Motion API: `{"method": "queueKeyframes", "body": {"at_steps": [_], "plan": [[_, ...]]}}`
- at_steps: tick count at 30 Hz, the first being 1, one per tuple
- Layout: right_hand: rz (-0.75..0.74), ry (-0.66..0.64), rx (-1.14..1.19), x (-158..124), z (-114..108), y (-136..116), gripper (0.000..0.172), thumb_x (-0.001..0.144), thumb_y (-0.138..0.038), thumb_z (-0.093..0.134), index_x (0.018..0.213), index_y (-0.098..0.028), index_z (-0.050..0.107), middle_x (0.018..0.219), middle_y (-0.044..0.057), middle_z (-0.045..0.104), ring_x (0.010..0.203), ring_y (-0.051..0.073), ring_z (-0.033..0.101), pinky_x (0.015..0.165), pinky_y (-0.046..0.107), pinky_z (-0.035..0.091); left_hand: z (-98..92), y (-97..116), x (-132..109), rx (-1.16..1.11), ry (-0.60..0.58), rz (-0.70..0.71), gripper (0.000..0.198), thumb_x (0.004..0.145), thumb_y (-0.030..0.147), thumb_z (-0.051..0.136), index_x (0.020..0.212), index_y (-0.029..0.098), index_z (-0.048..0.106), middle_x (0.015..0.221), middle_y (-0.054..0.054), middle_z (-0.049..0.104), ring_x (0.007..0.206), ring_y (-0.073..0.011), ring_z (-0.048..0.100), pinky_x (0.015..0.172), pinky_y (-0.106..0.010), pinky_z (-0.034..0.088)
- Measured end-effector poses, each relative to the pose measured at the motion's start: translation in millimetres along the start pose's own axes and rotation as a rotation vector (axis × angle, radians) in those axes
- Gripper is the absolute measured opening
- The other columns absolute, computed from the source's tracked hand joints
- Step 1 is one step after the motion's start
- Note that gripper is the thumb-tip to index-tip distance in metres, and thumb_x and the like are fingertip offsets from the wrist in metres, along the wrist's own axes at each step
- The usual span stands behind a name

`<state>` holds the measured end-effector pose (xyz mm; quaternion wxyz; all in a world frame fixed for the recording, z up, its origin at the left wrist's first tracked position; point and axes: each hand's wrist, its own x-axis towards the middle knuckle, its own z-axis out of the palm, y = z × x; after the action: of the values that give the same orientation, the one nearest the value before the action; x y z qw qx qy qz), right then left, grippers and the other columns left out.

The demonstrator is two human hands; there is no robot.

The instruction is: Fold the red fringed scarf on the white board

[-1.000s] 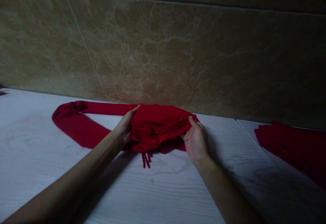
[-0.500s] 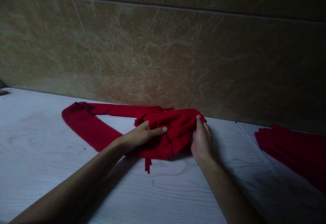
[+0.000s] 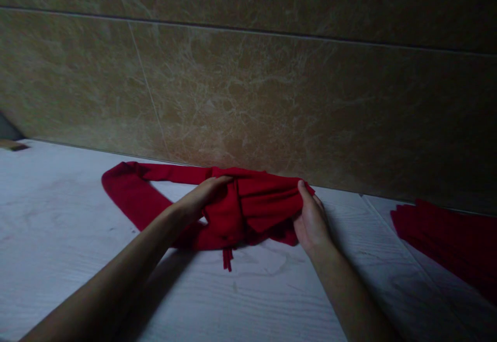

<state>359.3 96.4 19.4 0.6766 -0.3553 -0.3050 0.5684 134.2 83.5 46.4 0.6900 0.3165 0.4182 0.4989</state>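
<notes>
Head view, the only feed. I am watching the red cloth (image 3: pixel 267 204) lying bunched along the foot of the wall (image 3: pixel 233 88). The left hand (image 3: pixel 207 191) is gripping its middle, thumb on top, fingers mostly hidden underneath. The right hand (image 3: pixel 311 220) is pinching the end farther right along the wall, thumb uppermost. A long band (image 3: pixel 130 197) is looping out leftward along the wall, and a short fringe (image 3: pixel 227 260) is poking out on the side away from it.

Risks, in my judgement: the layers are sitting loosely, so slack in either grip could be letting folds slide apart. The loop could be dragging and twisting if the middle gets pulled. Wall contact could be rucking the far edge.

Surface: a pale, wood-grained top (image 3: pixel 272 300) is meeting the wall in a thin dark line. Room: dim; brown marbled tiles are covering the wall. Farther right, close to the wall, a red pile (image 3: pixel 446 243) is resting; far left, a small brown block (image 3: pixel 13 145), which I am not identifying.
</notes>
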Motion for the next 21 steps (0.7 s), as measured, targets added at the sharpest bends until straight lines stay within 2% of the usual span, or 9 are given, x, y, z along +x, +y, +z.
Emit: {"method": "queueKeyframes", "body": {"at_steps": [2,3,5,9,11,13,15,19,21], "plan": [[0.090,0.016,0.052,4,-3,1,0.017,0.088,-0.040,0.070,0.090,-0.023,0.069,0.099,0.003,0.078,0.095,0.022,0.071,0.083,0.034,0.060,3.6,-2,-6,0.069,-0.108,-0.144,0.017,0.085,0.027,0.075,0.096,0.015,0.076,0.079,-0.011,0.079,0.068,-0.0270,0.076,0.064,-0.032,0.063],[0.142,0.034,0.064,5,-3,1,0.017,0.091,-0.039,0.066,0.091,-0.022,0.070,0.101,0.003,0.078,0.100,0.022,0.071,0.088,0.036,0.059,5.5,-3,-8,0.074,-0.139,-0.163,0.021,0.087,0.029,0.074,0.102,0.014,0.076,0.085,-0.012,0.080,0.073,-0.0277,0.077,0.068,-0.033,0.063],[0.238,0.025,0.069,4,-3,1,0.020,0.094,-0.041,0.063,0.097,-0.023,0.071,0.102,0.004,0.078,0.104,0.023,0.071,0.091,0.038,0.059,8.8,-4,-9,0.007,-0.153,-0.104,0.025,0.092,0.029,0.068,0.110,0.013,0.074,0.091,-0.013,0.080,0.078,-0.0270,0.078,0.073,-0.033,0.064],[0.394,-0.158,0.071,-5,5,-7,0.034,0.097,-0.048,0.053,0.106,-0.023,0.074,0.104,0.007,0.078,0.106,0.026,0.071,0.092,0.044,0.060,10.9,-3,-6,-0.177,-0.121,-0.058,0.037,0.100,0.036,0.056,0.123,0.011,0.069,0.098,-0.016,0.079,0.083,-0.0278,0.078,0.080,-0.035,0.065],[0.400,-0.121,0.099,-7,8,-14,0.037,0.100,-0.046,0.045,0.104,-0.024,0.075,0.105,0.006,0.078,0.107,0.026,0.071,0.094,0.046,0.059,11.5,-5,-4,-0.226,-0.123,-0.079,0.041,0.101,0.039,0.054,0.127,0.010,0.067,0.099,-0.017,0.079,0.086,-0.0285,0.078,0.081,-0.036,0.065],[0.318,-0.023,0.154,-8,9,-19,0.038,0.102,-0.044,0.043,0.103,-0.026,0.076,0.106,0.003,0.078,0.106,0.025,0.071,0.097,0.045,0.058,12.9,-7,-4,-0.263,-0.145,-0.106,0.042,0.101,0.039,0.053,0.129,0.010,0.065,0.099,-0.017,0.079,0.087,-0.0282,0.078,0.083,-0.036,0.065],[0.250,-0.010,0.185,-10,9,-19,0.039,0.102,-0.050,0.044,0.105,-0.028,0.076,0.109,0.001,0.078,0.106,0.025,0.071,0.098,0.045,0.058,15.0,-8,-4,-0.307,-0.159,-0.116,0.042,0.103,0.039,0.050,0.130,0.009,0.064,0.098,-0.017,0.079,0.087,-0.0276,0.078,0.084,-0.037,0.064],[0.313,-0.252,0.152,-22,13,-5,0.048,0.094,-0.068,0.052,0.114,-0.030,0.074,0.122,0.002,0.074,0.118,0.027,0.066,0.098,0.045,0.057,17.4,-4,-8,-0.404,-0.131,-0.027,0.042,0.106,0.037,0.038,0.125,0.011,0.065,0.095,-0.014,0.078,0.086,-0.0251,0.078,0.087,-0.037,0.063],[0.316,-0.368,0.125,-30,17,5,0.056,0.085,-0.075,0.062,0.116,-0.029,0.072,0.126,0.003,0.072,0.124,0.028,0.062,0.099,0.045,0.057,17.7,-3,-10,-0.393,-0.172,0.051,0.043,0.106,0.038,0.037,0.122,0.011,0.066,0.097,-0.014,0.078,0.089,-0.0256,0.077,0.089,-0.039,0.062]]}}
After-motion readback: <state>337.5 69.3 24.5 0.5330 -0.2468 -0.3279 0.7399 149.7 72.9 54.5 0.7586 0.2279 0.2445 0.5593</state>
